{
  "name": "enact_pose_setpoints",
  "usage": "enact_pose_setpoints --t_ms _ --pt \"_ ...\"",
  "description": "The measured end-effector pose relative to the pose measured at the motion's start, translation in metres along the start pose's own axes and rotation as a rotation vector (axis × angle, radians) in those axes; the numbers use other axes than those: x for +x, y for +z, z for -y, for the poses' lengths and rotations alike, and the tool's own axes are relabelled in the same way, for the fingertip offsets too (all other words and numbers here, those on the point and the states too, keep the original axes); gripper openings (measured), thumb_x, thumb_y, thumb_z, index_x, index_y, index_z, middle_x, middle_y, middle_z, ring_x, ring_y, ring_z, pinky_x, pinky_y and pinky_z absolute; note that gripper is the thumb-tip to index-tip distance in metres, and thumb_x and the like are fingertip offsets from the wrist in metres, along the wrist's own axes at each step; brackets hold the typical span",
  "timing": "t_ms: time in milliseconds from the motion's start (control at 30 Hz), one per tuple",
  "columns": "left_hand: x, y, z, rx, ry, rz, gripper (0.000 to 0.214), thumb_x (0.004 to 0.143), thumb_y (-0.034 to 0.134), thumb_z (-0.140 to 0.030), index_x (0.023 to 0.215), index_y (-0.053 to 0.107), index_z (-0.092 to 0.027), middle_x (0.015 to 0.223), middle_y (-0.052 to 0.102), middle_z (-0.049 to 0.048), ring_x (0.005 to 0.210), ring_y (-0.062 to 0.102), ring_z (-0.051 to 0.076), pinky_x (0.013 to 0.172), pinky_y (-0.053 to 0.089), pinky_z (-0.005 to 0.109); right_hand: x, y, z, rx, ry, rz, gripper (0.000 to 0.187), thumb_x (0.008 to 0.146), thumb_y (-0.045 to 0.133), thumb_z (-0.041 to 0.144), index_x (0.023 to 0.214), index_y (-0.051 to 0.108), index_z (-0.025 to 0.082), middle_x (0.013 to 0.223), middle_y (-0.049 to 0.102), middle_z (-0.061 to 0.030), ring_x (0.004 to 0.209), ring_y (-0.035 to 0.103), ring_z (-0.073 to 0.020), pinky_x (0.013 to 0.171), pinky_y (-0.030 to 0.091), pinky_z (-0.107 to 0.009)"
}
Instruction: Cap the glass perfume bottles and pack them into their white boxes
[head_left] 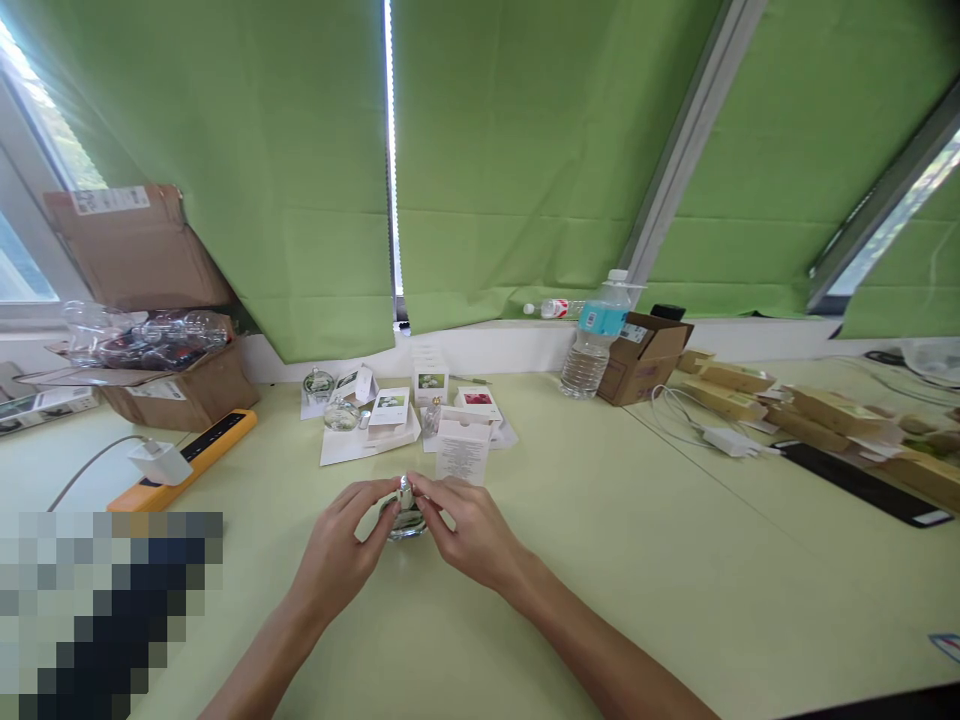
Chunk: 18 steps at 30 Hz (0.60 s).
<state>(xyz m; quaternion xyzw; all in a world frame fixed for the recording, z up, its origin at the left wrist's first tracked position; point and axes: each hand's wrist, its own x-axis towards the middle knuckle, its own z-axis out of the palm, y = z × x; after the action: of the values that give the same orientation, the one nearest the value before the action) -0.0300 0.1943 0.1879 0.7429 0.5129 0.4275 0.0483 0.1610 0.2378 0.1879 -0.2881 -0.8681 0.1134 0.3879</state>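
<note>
Both my hands meet at the middle of the pale green desk, around a small round glass perfume bottle with a silver top. My left hand and my right hand pinch the bottle near its top, and their fingers hide part of it. Just beyond my right fingertips stands a white printed card or box. Further back lie more glass bottles among white cards and small photo-printed boxes.
Behind the items stand a water bottle and a small cardboard box. To the left are an orange power strip with a white charger, and a carton of plastic bottles. Yellowish boxes lie right, before green blinds.
</note>
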Motion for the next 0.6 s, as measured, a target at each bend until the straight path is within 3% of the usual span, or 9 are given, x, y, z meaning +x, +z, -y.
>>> enact_pose_setpoints --t_ms 367,600 --pt "-0.0019 0.0003 0.0006 -0.038 -0.023 -0.002 0.026 0.09 0.055 -0.027 0.114 0.062 -0.028 0.107 0.07 0.0027 0.097 0.066 0.019 0.082 0.054 0.032 -0.0012 0.0046 -0.0032 0.023 -0.013 -0.029 0.04 0.096 0.041 0.018 0.134 0.051 0.026 0.091 0.073 -0.0041 0.076 0.065 -0.0173 0.068 0.049 -0.029" --pt "-0.0011 0.0014 0.0006 -0.1 -0.064 0.004 0.016 0.091 0.053 -0.027 0.102 0.064 -0.025 0.107 0.069 0.0031 0.1 0.065 0.018 0.085 0.053 0.03 -0.0015 0.006 -0.0028 0.05 0.009 -0.015 0.042 0.095 0.042 0.015 0.134 0.052 0.027 0.088 0.072 -0.0037 0.075 0.064 -0.0166 0.067 0.049 -0.027"
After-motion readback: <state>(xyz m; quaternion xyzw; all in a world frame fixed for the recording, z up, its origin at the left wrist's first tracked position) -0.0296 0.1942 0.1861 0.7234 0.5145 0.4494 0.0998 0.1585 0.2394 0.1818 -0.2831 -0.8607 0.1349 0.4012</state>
